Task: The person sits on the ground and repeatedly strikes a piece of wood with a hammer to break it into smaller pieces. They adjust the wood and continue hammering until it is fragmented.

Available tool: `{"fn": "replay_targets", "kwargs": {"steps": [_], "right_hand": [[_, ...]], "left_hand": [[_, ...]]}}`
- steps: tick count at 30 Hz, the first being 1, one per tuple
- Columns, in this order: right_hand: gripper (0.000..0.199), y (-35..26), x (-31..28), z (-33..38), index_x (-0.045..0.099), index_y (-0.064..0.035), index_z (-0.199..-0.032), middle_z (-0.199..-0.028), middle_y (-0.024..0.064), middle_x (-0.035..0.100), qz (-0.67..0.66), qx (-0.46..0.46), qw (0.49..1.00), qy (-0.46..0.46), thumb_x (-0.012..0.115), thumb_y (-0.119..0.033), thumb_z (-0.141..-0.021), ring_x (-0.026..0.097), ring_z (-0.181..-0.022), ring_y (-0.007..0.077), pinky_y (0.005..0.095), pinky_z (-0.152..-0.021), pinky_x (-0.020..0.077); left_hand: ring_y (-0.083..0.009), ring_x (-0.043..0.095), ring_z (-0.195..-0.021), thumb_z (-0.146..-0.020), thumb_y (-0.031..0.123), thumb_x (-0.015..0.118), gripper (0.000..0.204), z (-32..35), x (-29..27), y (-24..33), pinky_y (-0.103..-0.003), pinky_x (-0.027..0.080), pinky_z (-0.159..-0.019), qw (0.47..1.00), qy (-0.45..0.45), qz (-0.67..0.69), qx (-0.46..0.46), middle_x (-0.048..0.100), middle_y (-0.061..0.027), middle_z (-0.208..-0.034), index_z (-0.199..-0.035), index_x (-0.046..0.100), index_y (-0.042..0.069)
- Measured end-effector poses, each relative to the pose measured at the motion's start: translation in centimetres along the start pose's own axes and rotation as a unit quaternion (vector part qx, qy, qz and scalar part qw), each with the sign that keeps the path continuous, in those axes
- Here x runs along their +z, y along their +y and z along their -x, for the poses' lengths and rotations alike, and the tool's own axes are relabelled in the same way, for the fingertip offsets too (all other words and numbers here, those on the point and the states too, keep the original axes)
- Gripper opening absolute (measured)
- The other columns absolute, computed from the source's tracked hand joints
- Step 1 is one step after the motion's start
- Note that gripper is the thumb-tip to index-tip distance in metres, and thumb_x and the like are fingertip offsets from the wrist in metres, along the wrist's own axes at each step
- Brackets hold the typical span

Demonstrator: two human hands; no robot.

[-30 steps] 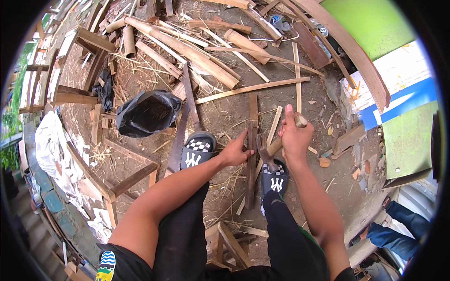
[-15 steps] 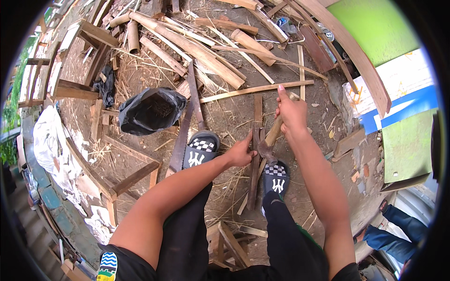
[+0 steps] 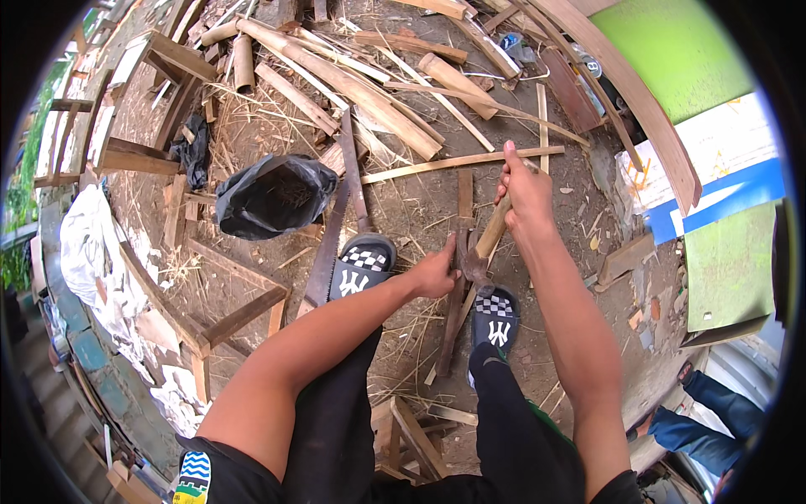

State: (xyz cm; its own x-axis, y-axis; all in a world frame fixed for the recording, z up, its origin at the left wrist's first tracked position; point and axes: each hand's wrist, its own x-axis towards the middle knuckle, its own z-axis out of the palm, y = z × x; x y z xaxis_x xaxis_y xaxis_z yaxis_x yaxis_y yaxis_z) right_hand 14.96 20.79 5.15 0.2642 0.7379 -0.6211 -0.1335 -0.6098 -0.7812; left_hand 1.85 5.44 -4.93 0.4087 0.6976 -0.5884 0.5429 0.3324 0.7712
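gripping a dark wooden strip (image 3: 454, 312) that stands between two checkered slippers (image 3: 494, 312), the left hand (image 3: 437, 275) has its fingers curled shut around the strip's upper part. just beside it, the right hand (image 3: 527, 195) has its fingers wrapped tight round the wooden handle of a hatchet (image 3: 484, 245), whose dark head lies against the strip near the left hand. farther out on the dirt ground (image 3: 420, 210) sits a black plastic bag (image 3: 273, 195), then split bamboo poles (image 3: 353, 84).
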Motion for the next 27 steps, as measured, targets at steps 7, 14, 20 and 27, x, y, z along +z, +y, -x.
{"fn": "replay_targets", "kwargs": {"steps": [7,14,20,27], "right_hand": [[0.039,0.1,1.0,-0.3,0.051,-0.0105,-0.073,-0.056,-0.0017,0.045,-0.047,-0.024,0.998,0.040,0.076,-0.030,-0.095,0.040,-0.045,0.0113,0.0301,-0.045,0.0329],[0.031,0.7,1.0,-2.6,0.054,-0.0057,-0.077,-0.060,0.0016,0.049,-0.046,-0.019,0.993,0.105,0.077,-0.021,-0.091,0.043,-0.048,0.0139,0.0323,-0.047,0.0345],[0.032,1.2,2.8,-5.7,0.060,0.0067,-0.084,-0.083,0.0181,0.066,0.031,-0.001,0.976,0.217,0.078,-0.020,-0.086,0.061,-0.080,0.0269,0.0463,-0.078,0.0483],[0.032,2.3,-0.6,0.4,0.059,-0.0020,-0.070,-0.066,0.0025,0.056,-0.032,-0.100,0.984,0.144,0.075,-0.020,-0.091,0.048,-0.061,0.0136,0.0346,-0.061,0.0404]], "left_hand": [[-0.0497,0.061,-0.117,-0.095,0.014,0.060,0.084,-0.2,-0.4,0.4,-0.048,0.049,-0.102,1.000,-0.010,-0.010,-0.004,0.064,-0.0389,-0.118,-0.159,0.008,-0.007],[-0.0491,0.061,-0.119,-0.095,0.015,0.061,0.086,-0.5,-0.2,0.9,-0.048,0.048,-0.105,1.000,-0.012,-0.027,-0.012,0.062,-0.0391,-0.123,-0.158,0.008,-0.010],[-0.0491,0.065,-0.108,-0.096,0.015,0.061,0.087,-1.1,0.2,0.0,-0.049,0.051,-0.097,1.000,-0.012,-0.016,0.012,0.068,-0.0352,-0.110,-0.159,0.006,-0.006],[-0.0421,0.072,-0.090,-0.099,0.014,0.057,0.086,-0.6,0.8,-1.2,-0.047,0.055,-0.084,1.000,0.006,-0.003,0.018,0.070,-0.0312,-0.100,-0.163,0.000,0.005]]}}
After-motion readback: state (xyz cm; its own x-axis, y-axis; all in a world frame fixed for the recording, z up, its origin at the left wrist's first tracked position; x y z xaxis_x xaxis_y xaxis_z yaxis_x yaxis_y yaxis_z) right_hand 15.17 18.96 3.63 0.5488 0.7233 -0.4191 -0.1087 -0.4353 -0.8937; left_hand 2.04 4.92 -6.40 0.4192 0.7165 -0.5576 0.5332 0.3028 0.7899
